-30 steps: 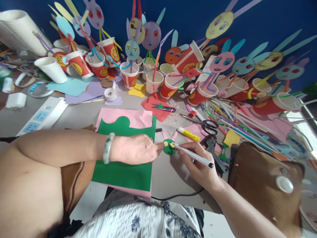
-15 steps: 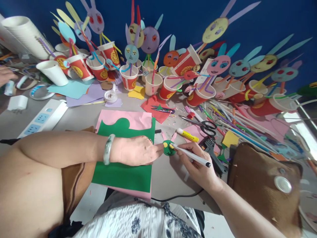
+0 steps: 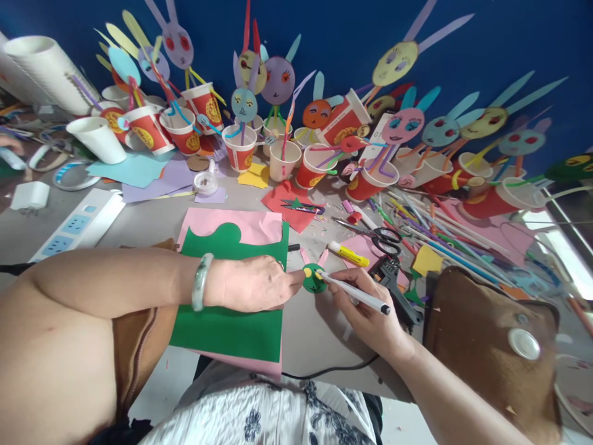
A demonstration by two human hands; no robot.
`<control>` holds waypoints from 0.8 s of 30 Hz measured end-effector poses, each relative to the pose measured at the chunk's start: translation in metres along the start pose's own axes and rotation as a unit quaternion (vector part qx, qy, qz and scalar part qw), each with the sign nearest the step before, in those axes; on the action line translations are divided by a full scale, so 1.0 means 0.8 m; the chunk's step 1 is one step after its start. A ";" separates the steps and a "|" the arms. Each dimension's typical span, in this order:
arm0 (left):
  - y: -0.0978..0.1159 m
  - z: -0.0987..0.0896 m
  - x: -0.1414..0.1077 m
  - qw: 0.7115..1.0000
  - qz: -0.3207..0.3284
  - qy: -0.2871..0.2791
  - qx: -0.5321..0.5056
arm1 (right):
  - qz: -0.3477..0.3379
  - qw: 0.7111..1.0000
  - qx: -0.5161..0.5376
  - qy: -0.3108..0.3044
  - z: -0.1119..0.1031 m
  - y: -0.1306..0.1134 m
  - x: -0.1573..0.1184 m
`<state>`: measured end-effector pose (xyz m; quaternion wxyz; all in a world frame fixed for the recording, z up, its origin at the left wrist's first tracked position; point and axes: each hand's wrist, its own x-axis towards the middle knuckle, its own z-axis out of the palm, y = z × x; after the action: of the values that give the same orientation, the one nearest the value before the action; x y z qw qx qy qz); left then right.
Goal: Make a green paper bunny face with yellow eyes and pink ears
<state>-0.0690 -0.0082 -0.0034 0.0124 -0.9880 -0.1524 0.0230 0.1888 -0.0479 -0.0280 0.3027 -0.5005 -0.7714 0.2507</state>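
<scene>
A small green paper rabbit face (image 3: 314,285) with pink ears and yellow eyes lies on the table between my hands. My left hand (image 3: 252,284), wearing a bangle, rests across green paper (image 3: 227,334); its closed fingertips hold the face's left edge. My right hand (image 3: 370,315) grips a white marker pen (image 3: 359,294), whose tip touches the yellow eye on the right. Under the green sheet lies pink paper (image 3: 259,224). A black pen cap (image 3: 293,248) sits just above my left fingers. Beyond the face is a yellow glue stick (image 3: 348,254).
Paper cups (image 3: 238,148) with rabbit figures line the back. Black scissors (image 3: 386,240), a glue gun (image 3: 398,290) and pipe cleaners (image 3: 430,225) lie to the right, near a brown bag (image 3: 477,352). A power strip (image 3: 76,225) is at left, below another person's hand (image 3: 12,145).
The view has shifted slightly. My hands keep nearly the same pose, with the pen still at the right eye. At far left, the other person's hand now shows a white object.
</scene>
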 end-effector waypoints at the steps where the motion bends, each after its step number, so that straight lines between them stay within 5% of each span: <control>1: 0.000 0.000 0.000 1.000 -0.001 -0.002 0.003 | -0.003 1.000 -0.001 0.000 0.000 0.000 0.000; 13: 0.000 0.004 0.000 1.000 -0.003 0.021 -0.011 | -0.006 1.000 0.007 -0.007 0.000 0.000 -0.001; 24: -0.001 -0.008 0.003 0.999 -0.015 -0.024 -0.034 | 0.008 1.000 0.016 -0.018 0.000 -0.003 -0.002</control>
<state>-0.0667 -0.0066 0.0032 -0.0240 -0.9846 -0.1684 0.0413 0.1879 -0.0506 -0.0264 0.2944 -0.4974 -0.7686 0.2742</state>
